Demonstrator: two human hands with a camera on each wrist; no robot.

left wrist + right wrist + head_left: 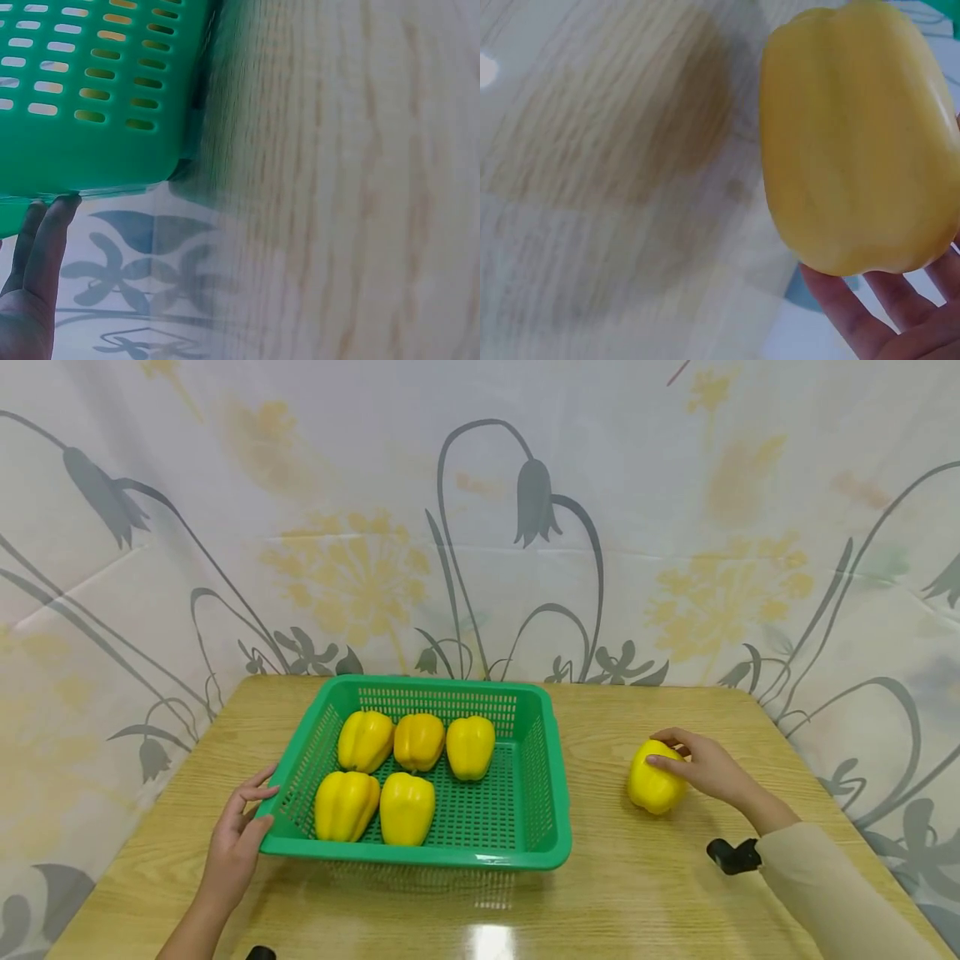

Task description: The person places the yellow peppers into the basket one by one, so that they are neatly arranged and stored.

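Observation:
My right hand (708,766) holds a yellow bell pepper (654,781) to the right of the basket, thumb on its near side and fingers around its far side. In the right wrist view, this pepper (859,142) appears raised off the table, its shadow lying apart from it. At the left, my left hand (238,835) touches the outer rim of a green plastic basket (487,857) near its front left corner. The left wrist view shows fairly straight fingers (46,247) against the basket's outside. Several yellow peppers (407,808) lie inside, in two rows towards the left.
The basket stands on a wood-grain table (600,893). Behind it hangs a pale cloth (480,527) printed with grey and yellow flowers. A black device (733,856) is at my right wrist, and another black piece (261,952) shows at the bottom edge.

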